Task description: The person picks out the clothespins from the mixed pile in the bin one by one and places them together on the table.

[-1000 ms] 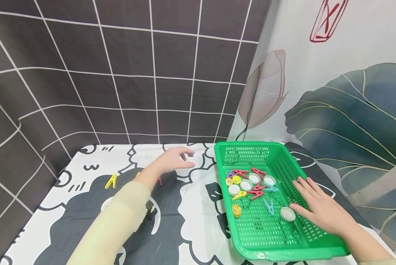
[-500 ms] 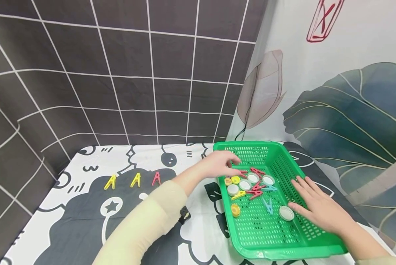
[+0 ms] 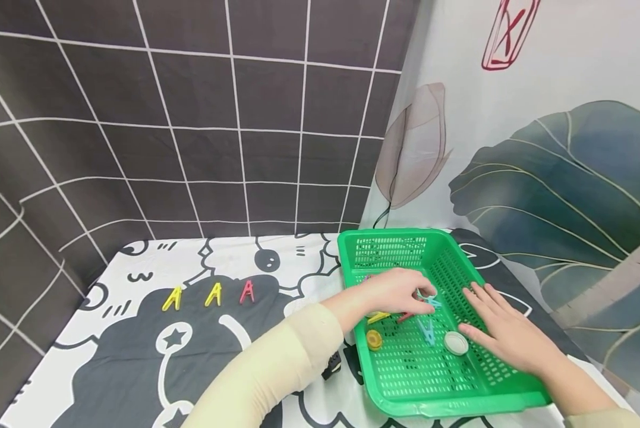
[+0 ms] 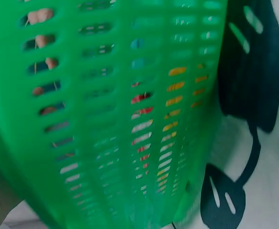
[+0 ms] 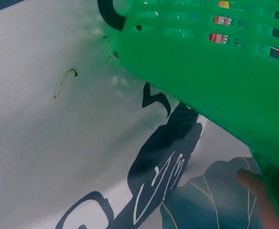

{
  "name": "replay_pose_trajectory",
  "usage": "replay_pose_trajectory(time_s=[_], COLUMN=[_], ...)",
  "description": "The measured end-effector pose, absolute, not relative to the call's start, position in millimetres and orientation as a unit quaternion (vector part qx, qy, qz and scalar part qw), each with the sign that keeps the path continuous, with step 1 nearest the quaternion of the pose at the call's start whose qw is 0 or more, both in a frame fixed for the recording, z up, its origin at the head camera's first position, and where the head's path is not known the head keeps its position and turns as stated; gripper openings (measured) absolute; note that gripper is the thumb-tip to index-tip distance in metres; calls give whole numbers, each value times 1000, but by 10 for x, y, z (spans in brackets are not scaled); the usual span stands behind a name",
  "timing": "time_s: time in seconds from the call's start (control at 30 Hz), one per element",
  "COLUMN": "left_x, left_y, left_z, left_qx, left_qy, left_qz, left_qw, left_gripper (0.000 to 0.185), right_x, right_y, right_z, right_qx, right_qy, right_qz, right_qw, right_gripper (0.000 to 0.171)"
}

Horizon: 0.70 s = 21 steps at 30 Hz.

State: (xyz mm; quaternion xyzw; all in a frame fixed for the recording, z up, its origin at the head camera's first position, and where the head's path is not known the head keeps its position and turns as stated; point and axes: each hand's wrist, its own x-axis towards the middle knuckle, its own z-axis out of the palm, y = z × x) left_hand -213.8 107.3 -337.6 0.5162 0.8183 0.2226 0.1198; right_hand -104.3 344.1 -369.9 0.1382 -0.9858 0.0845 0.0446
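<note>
A green mesh basket (image 3: 400,235) stands on the right of the table. My left hand (image 3: 422,295) reaches into it, fingers bent down over a pile of coloured clips and caps; its fingertips are hidden, so a hold is unclear. A yellow clip (image 3: 378,317) and a red clip (image 3: 405,317) peek out under it. My right hand (image 3: 475,312) lies flat with straight fingers on the basket's right inner side, next to a white cap (image 3: 455,343). A blue clip (image 3: 428,330) and a yellow cap (image 3: 374,340) lie loose on the basket floor.
Two yellow clips (image 3: 172,298) (image 3: 213,294) and a red clip (image 3: 246,292) stand in a row on the black-and-white cloth (image 3: 138,356) at the left. A dark tiled wall is behind, a leaf-print curtain at the right. The wrist views show the basket's wall (image 5: 216,71) close up.
My left hand has moved right from the cloth, over the basket's rim, and down onto the pile of clips. A red clip now shows beside the two yellow ones. The right hand stayed put.
</note>
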Motion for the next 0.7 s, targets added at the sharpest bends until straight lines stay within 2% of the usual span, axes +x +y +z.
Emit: replay_pose_trajectory(time_s=[0.7], left_x=[-2037], left_y=[1492], left_z=[-3549], left_qx=[551], left_qy=[817], left_qz=[115], left_qw=[126], left_gripper=[44], right_x=[-1026], right_y=[3423], right_z=[-3676], right_qx=[139], right_qy=[-985], right_qz=[91], right_qw=[55], right_gripper=[69])
